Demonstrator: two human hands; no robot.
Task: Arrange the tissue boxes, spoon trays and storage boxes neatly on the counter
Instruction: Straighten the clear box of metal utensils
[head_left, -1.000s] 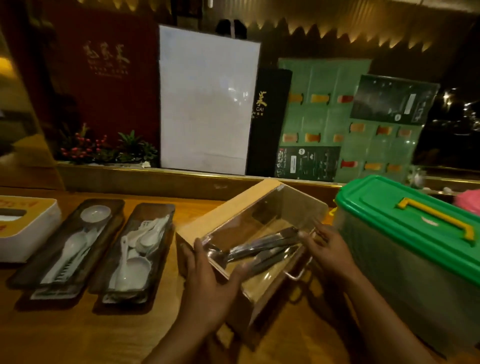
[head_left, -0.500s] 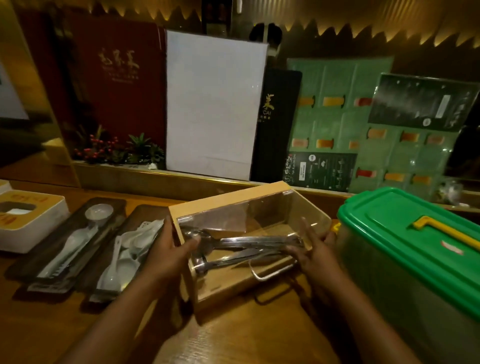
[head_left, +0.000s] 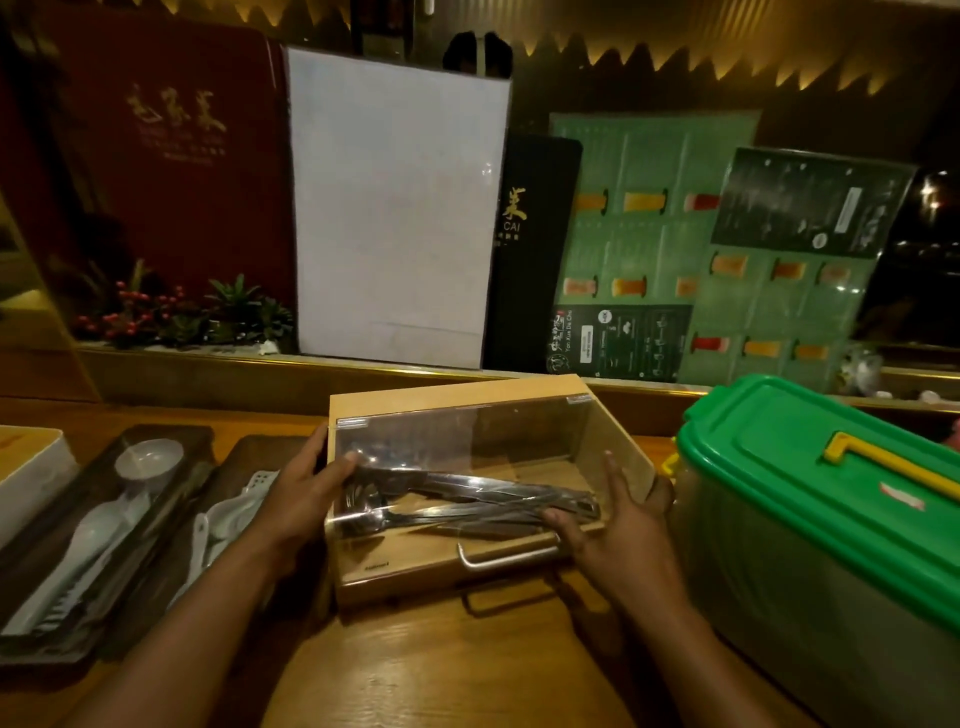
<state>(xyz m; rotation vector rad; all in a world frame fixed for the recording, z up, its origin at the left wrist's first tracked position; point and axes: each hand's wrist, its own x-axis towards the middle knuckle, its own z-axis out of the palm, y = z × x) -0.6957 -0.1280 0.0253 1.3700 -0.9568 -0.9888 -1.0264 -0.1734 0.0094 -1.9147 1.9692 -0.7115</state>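
A wooden storage box (head_left: 457, 397) with a clear sloped lid and metal tongs inside sits mid-counter, squared to the back ledge. My left hand (head_left: 301, 493) grips its left end, thumb on the lid. My right hand (head_left: 618, 525) presses against its right front corner, fingers spread. Two dark spoon trays (head_left: 67, 551) (head_left: 234, 457) with white spoons lie to the left. A white tissue box (head_left: 31, 467) shows at the far left edge. A large storage box with a green lid (head_left: 810, 467) and yellow handle stands at the right.
Menus and a white board (head_left: 395, 208) lean on the raised ledge (head_left: 208, 364) behind the counter. A small plant with red berries (head_left: 171, 312) sits on that ledge at left. Bare wooden counter (head_left: 441, 665) lies in front of the wooden box.
The wooden box has been turned from a diagonal to lie square with the ledge. My left hand moved from its front edge to its left end.
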